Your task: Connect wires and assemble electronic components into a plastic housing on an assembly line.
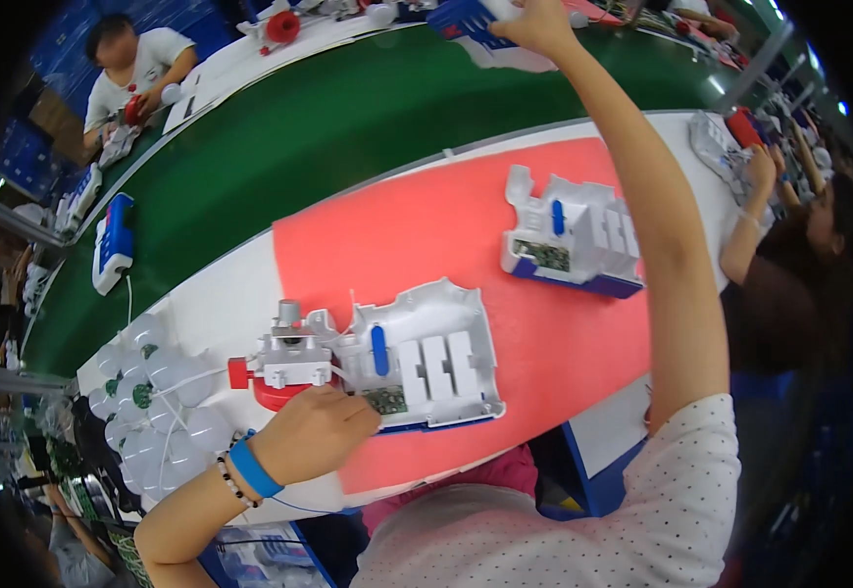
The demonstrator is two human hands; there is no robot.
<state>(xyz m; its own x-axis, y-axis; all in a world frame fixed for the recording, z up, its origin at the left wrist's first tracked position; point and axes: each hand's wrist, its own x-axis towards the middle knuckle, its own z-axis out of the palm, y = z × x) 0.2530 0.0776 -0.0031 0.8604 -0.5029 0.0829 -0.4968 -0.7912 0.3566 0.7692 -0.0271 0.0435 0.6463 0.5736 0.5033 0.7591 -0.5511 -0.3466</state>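
My left hand (319,431), wearing a blue wristband, has its fingers curled together at the lower left corner of an open white plastic housing (466,304). Anything pinched there is hidden. Beside the fingertips lies a green circuit board (385,400) inside that housing, along with a blue strip (379,350) and white dividers. Left of it stands a metal fixture (297,358) with red parts, close to my knuckles. Stretched far over the green belt, my right hand (541,27) grips a blue-and-white plastic housing (471,22) at the top edge.
A second open housing (583,235) rests on the pink mat (348,225), under my right forearm. Clear-white bulbs (167,416) with wires pile up at left. One blue-and-white unit (115,243) sits on the green conveyor belt (279,157). Co-workers sit across the belt and at right.
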